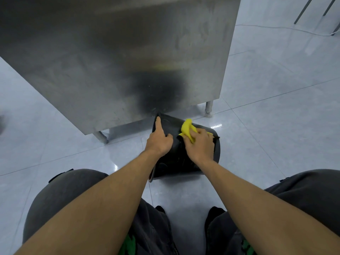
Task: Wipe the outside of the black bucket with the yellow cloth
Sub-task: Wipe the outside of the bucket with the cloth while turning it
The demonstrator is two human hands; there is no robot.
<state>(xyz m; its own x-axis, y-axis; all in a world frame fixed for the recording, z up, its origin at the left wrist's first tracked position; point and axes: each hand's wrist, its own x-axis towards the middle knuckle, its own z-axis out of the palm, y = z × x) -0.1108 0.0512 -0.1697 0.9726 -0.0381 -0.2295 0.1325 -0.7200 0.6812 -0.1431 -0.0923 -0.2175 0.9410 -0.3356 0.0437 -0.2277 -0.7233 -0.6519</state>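
The black bucket [176,162] lies tipped on the pale tiled floor in front of me, between my knees and a steel cabinet. My left hand [159,139] rests on its upper left side, forefinger stretched along the edge and the other fingers curled against the plastic. My right hand [199,144] presses the bunched yellow cloth [187,128] onto the bucket's outer wall near the top right. Part of the cloth is hidden under my fingers.
A stainless steel cabinet [119,57] on short legs [208,107] stands right behind the bucket. A white cable [287,28] runs over the floor at the far right, near thin metal legs [303,10]. My bent knees fill the lower corners.
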